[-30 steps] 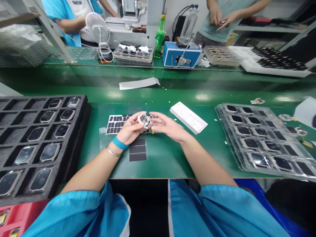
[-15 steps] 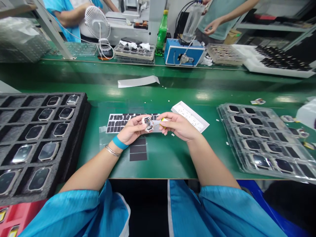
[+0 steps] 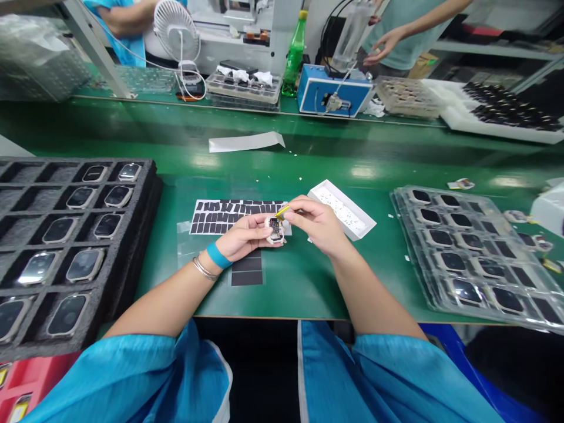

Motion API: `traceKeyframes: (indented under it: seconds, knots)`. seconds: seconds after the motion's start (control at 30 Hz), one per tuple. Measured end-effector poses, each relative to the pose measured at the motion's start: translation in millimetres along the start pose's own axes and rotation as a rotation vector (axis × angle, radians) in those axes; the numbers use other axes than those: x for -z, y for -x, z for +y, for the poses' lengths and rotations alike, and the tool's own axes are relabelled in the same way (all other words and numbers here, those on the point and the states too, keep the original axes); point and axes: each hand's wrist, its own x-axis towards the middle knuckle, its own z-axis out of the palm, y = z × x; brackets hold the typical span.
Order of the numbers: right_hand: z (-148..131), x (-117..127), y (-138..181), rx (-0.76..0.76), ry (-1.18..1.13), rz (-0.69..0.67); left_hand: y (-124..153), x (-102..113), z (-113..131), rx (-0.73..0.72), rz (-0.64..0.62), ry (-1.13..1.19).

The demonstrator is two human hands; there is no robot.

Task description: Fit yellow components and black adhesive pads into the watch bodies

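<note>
My left hand (image 3: 247,237) is closed around an opened smartwatch case (image 3: 276,230), whose dark inner parts face up. The thumb and fingers grip it by its left side and lower edge. Just above the case, my right hand (image 3: 318,223) pinches a small flat yellow battery (image 3: 282,212), seen nearly edge-on and tilted, its lower end at the case's upper edge. Whether the battery touches the inside is too small to tell. Beneath my hands lies a white sheet of black stickers (image 3: 211,217), with larger black pieces (image 3: 247,276) below it.
A black foam tray (image 3: 152,194) of watches stands at left. Clear plastic trays (image 3: 423,282) of watches lie at right. A white box (image 3: 368,226) with tiny pieces sits beyond my right hand. Paper strip (image 3: 247,142), fan (image 3: 177,32) and blue device (image 3: 315,88) are farther back. Two people work opposite.
The watch case has shifted right and turned more upward. The battery has moved from beside the case to its upper edge, tilting edge-on, as my right hand came nearer my left.
</note>
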Motion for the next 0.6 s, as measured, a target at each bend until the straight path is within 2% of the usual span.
traceKeyframes:
  seconds: [0.07, 0.17, 0.3, 0.47, 0.6]
  knots:
    - [5, -4, 0, 0.090, 0.078, 0.038, 0, -1, -1, 0.013, 0.003, 0.021]
    - [13, -8, -1, 0.134, 0.128, 0.052, 1, -1, 0, 0.022, 0.017, 0.040]
    - [16, -8, -2, 0.140, 0.183, 0.071, 0, -3, 2, 0.036, 0.069, 0.021]
    - [13, -12, 0, 0.114, 0.359, 0.061, -3, -7, 0, 0.032, 0.174, -0.052]
    - [23, -19, 0, 0.108, 0.410, 0.093, -7, -6, -1, 0.027, 0.263, -0.127]
